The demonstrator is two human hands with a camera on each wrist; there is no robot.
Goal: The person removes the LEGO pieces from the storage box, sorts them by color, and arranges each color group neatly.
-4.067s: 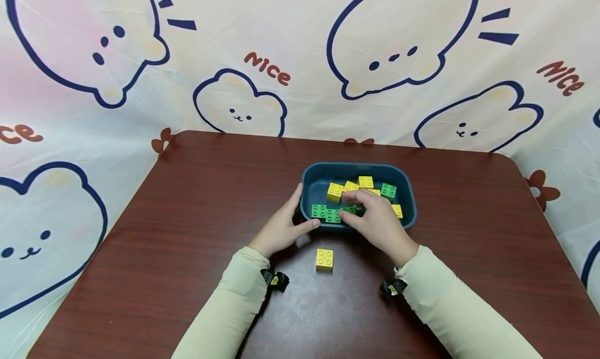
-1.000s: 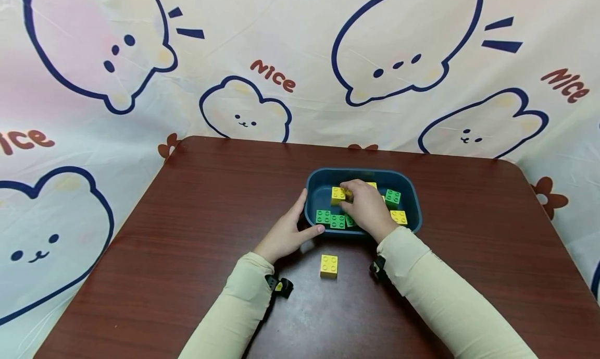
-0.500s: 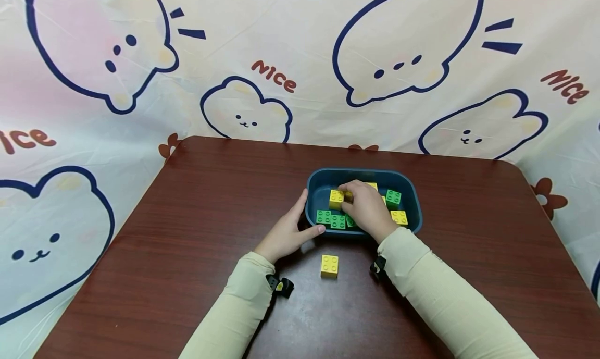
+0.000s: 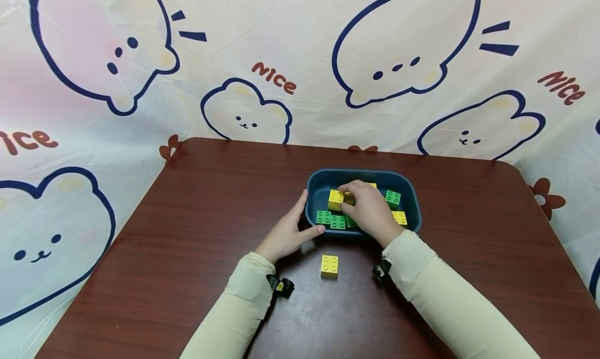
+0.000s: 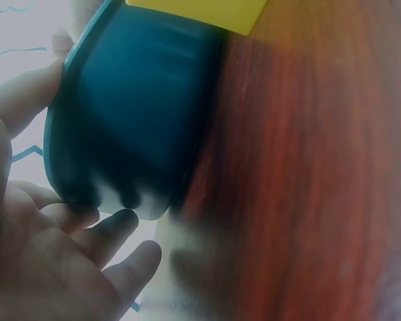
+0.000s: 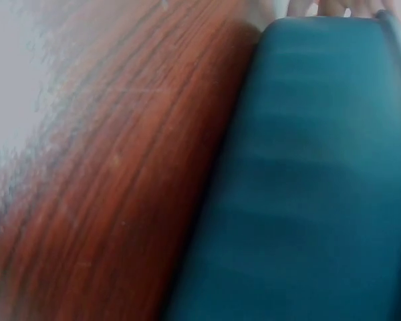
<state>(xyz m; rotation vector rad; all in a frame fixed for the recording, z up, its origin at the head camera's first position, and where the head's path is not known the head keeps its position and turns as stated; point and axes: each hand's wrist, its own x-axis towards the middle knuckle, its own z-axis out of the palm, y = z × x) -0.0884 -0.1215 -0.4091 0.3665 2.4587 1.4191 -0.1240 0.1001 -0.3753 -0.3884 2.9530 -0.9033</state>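
Observation:
A dark blue plastic bin [image 4: 361,172] holds yellow and green toy building bricks. My left hand [image 4: 287,235] rests against its left end, thumb along the near rim and fingers extended along the outer wall; the left wrist view shows these fingers [image 5: 110,241] on the bin's end. Inside the bin, my right hand [image 4: 367,208] pinches a yellow brick between thumb and index finger, mostly hidden by the hand. Beside the fingertips is another yellow brick [image 4: 335,199]. Along the near wall lie green bricks [image 4: 337,222], one partly covered. The right wrist view shows only the bin's outer wall [image 6: 314,160] close up.
One yellow brick [image 4: 329,265] lies on the brown table [image 4: 225,192] in front of the bin. At the bin's right end are a green brick [image 4: 392,198] and a yellow brick [image 4: 399,217]. A patterned cloth [image 4: 300,51] hangs behind the table.
My right hand has gone from the green bricks by the near wall to the yellow bricks farther back. The yellow brick at its fingertips has shifted slightly left. My left hand stays on the bin.

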